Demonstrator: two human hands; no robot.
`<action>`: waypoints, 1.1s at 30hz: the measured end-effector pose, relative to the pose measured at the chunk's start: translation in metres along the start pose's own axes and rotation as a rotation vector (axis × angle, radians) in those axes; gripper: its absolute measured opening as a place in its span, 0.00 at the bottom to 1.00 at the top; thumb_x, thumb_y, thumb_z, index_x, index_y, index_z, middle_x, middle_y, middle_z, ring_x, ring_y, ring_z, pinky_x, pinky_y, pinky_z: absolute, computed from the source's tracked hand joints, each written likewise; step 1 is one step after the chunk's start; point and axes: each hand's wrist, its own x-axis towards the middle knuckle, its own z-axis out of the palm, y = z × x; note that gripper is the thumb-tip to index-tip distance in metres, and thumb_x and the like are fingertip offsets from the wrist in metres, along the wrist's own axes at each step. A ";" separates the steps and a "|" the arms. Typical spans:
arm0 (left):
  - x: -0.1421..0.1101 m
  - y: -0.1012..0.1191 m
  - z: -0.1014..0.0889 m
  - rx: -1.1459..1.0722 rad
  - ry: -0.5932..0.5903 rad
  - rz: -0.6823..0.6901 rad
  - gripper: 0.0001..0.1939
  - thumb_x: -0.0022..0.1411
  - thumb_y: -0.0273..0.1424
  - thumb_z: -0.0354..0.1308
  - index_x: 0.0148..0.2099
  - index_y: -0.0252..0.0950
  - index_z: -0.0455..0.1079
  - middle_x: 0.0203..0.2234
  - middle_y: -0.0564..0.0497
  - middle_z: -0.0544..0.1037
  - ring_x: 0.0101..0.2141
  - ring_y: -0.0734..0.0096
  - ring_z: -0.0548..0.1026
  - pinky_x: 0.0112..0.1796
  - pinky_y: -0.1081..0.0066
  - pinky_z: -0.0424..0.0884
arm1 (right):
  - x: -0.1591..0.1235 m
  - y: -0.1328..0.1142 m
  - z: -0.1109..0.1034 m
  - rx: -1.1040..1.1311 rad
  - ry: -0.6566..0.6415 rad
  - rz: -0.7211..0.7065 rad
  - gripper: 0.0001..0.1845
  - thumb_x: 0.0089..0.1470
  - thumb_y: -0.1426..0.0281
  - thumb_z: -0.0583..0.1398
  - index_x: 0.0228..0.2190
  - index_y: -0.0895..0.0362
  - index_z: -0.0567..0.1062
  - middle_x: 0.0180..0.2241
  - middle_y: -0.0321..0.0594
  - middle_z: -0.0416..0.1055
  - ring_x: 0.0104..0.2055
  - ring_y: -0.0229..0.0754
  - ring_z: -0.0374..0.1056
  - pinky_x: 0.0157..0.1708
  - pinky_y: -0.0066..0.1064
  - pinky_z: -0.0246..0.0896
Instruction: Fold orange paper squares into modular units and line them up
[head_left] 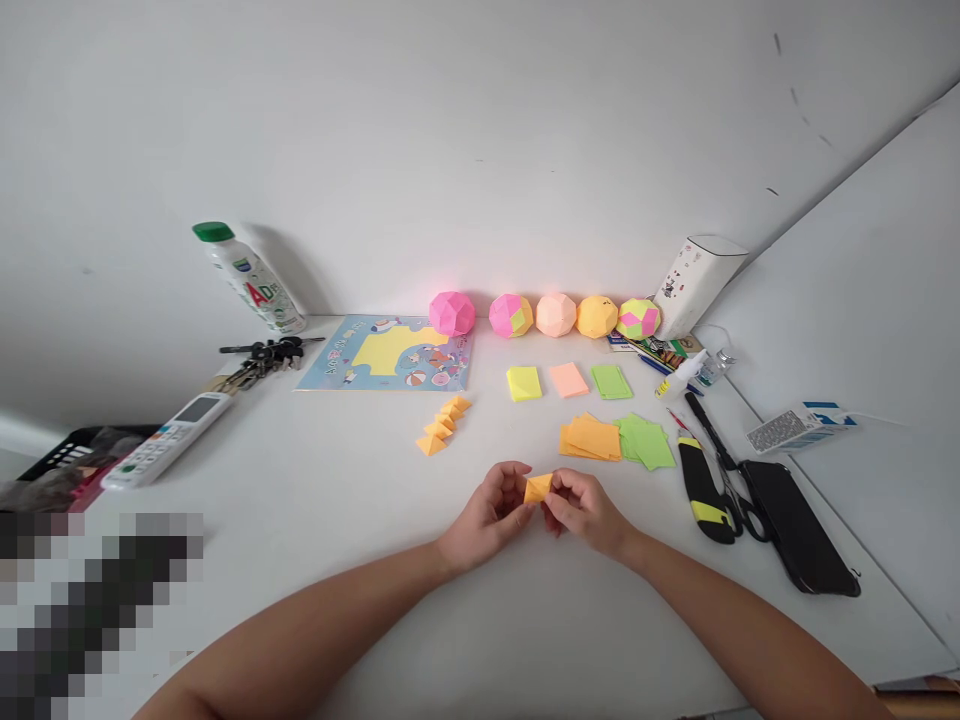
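My left hand (489, 515) and my right hand (583, 511) meet just above the white table (315, 500), both pinching a small folded orange paper piece (538, 487) between fingertips. A row of several folded orange pieces (443, 424) lies to the upper left of my hands. Stacks of orange paper squares (591, 438) and green paper squares (646, 441) lie just beyond my right hand.
Several paper balls (555, 315) line the wall, with yellow, peach and green note pads (568, 380) before them. Scissors (721, 462), a black case (796, 525) and a yellow-black cutter (703, 492) lie right. A booklet (390, 352), keys (259, 360), remote (169, 438) and bottle (251, 278) sit left.
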 end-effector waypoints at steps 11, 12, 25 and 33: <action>0.003 0.003 0.000 -0.050 -0.004 -0.073 0.11 0.58 0.38 0.54 0.37 0.35 0.63 0.23 0.55 0.69 0.19 0.82 0.60 0.21 0.77 0.55 | 0.001 0.004 0.001 -0.094 0.084 -0.148 0.05 0.52 0.68 0.56 0.31 0.57 0.65 0.22 0.34 0.66 0.23 0.36 0.65 0.23 0.29 0.62; 0.003 0.004 0.001 -0.053 -0.009 -0.073 0.11 0.58 0.38 0.54 0.36 0.35 0.63 0.23 0.55 0.69 0.19 0.82 0.60 0.21 0.77 0.55 | 0.001 0.003 0.001 -0.095 0.078 -0.131 0.05 0.53 0.68 0.55 0.30 0.57 0.65 0.20 0.33 0.66 0.22 0.37 0.64 0.23 0.29 0.62; 0.005 0.003 -0.001 0.016 0.113 -0.136 0.14 0.56 0.41 0.55 0.33 0.34 0.65 0.21 0.56 0.66 0.18 0.82 0.60 0.21 0.77 0.57 | 0.000 0.014 -0.001 -0.325 0.075 -0.424 0.12 0.56 0.73 0.51 0.43 0.54 0.65 0.38 0.43 0.64 0.26 0.35 0.65 0.26 0.30 0.65; 0.005 0.009 -0.002 -0.046 0.132 -0.188 0.15 0.54 0.42 0.57 0.33 0.34 0.65 0.17 0.59 0.63 0.17 0.82 0.59 0.20 0.78 0.56 | 0.003 0.017 -0.001 -0.430 0.104 -0.501 0.12 0.53 0.76 0.51 0.40 0.55 0.66 0.36 0.43 0.65 0.26 0.35 0.64 0.23 0.27 0.63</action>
